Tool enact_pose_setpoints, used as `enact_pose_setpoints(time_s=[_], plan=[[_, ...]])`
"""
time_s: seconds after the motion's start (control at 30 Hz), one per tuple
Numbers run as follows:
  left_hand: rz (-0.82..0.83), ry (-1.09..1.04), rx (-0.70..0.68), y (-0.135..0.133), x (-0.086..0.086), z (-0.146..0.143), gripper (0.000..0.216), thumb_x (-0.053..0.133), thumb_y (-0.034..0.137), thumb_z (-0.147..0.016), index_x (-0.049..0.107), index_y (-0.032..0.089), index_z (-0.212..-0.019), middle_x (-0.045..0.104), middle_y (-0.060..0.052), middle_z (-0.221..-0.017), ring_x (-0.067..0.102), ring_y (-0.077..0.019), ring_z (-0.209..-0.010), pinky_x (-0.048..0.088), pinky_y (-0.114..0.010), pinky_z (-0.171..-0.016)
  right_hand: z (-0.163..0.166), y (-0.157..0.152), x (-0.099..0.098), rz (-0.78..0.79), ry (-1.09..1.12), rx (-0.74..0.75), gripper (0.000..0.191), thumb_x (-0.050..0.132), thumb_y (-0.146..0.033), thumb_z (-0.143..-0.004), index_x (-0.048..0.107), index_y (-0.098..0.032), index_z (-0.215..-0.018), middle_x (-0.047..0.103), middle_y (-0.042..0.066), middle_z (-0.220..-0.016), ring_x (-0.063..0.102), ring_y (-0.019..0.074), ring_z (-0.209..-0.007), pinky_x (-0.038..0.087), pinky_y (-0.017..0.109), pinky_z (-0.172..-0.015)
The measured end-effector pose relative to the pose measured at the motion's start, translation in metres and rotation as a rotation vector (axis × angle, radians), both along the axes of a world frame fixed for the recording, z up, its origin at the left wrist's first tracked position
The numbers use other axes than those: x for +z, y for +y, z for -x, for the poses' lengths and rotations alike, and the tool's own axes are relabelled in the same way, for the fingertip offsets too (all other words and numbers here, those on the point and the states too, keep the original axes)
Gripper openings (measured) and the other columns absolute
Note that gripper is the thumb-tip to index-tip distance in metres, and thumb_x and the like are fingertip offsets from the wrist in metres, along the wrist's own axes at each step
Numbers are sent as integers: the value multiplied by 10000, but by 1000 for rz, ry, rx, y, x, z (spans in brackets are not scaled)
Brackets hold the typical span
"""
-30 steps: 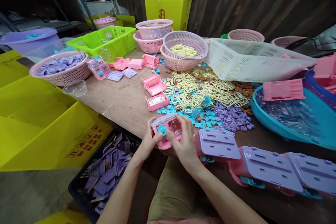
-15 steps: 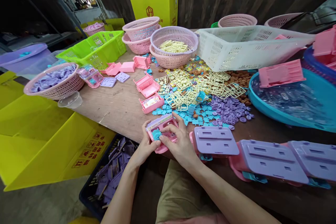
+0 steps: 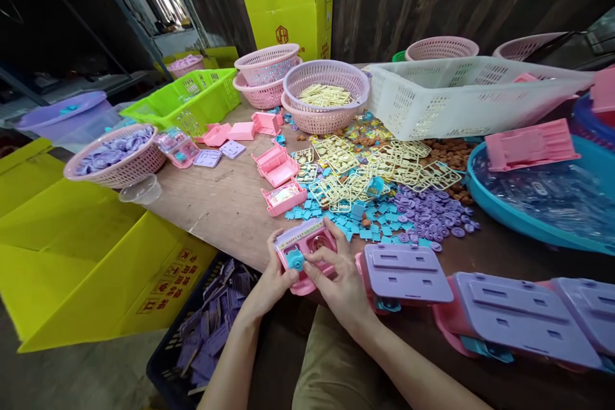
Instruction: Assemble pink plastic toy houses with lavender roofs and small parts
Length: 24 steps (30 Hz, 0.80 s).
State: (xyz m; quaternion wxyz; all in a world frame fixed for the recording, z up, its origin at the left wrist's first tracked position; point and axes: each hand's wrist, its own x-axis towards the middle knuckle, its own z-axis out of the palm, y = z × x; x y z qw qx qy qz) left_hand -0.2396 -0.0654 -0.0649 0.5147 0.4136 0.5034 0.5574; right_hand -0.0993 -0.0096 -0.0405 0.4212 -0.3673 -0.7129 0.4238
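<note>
Both my hands hold a small pink toy box [image 3: 304, 250] at the table's near edge. It has a blue knob on its front and a printed strip along the top. My left hand [image 3: 273, 278] grips its left side with the thumb by the blue knob. Across its right side my right hand [image 3: 342, 278] is wrapped, fingers pressing on the front. Finished pink toys with purple bases [image 3: 406, 266] lie in a row just right of my right hand.
Piles of blue squares [image 3: 358, 218], purple discs [image 3: 432, 214] and cream sprues [image 3: 365, 170] lie beyond the toy, with open pink boxes [image 3: 281, 170]. Pink baskets [image 3: 324, 93], a white crate [image 3: 461, 96], a blue tub [image 3: 542, 198] and a green crate [image 3: 196, 93] ring the table. A dark crate of purple plates [image 3: 211, 327] sits below left.
Both hands kept hold of the pink toy box; my right fingers shifted over its front. The view swung slightly, so the table's things sit a little differently in the picture.
</note>
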Motion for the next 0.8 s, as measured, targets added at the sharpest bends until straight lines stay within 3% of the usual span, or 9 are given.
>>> enact_pose_setpoints(time_s=[0.23,0.4,0.53,0.8], plan=[[19,-4,-6,1,3,-1,978,633,581,-697,8,277,-1385,397,-133,-1372,439,-262,-1222,292,-398,-1049,-4,0,-5,-57,1,9,122,604,-315,-797,674,-231,-744,417,64,-1368,421,276,-1235,354,484,-1012],[34,13,-6,0,-1,1,971,658,546,-697,27,275,-1384,378,-136,-1385,438,-274,-1224,307,-407,-1043,1,0,-10,-103,-76,-33,281,559,-404,-828,647,-313,-1079,406,65,-1363,418,282,-1223,362,503,-995],[20,17,-17,1,-2,2,992,675,553,-673,44,265,-1383,381,-139,-1380,414,-281,-1242,287,-420,-1056,1,-1,-10,-144,-115,-29,227,528,-432,-844,688,-327,-965,412,40,-1357,417,283,-1214,351,512,-995],[3,12,-66,2,6,2,1023,656,620,-629,39,284,-1371,327,-134,-1412,374,-269,-1268,258,-405,-1071,-3,-2,-11,-193,-57,-5,184,548,-355,-853,679,-322,-978,430,34,-1352,427,253,-1208,372,476,-980]])
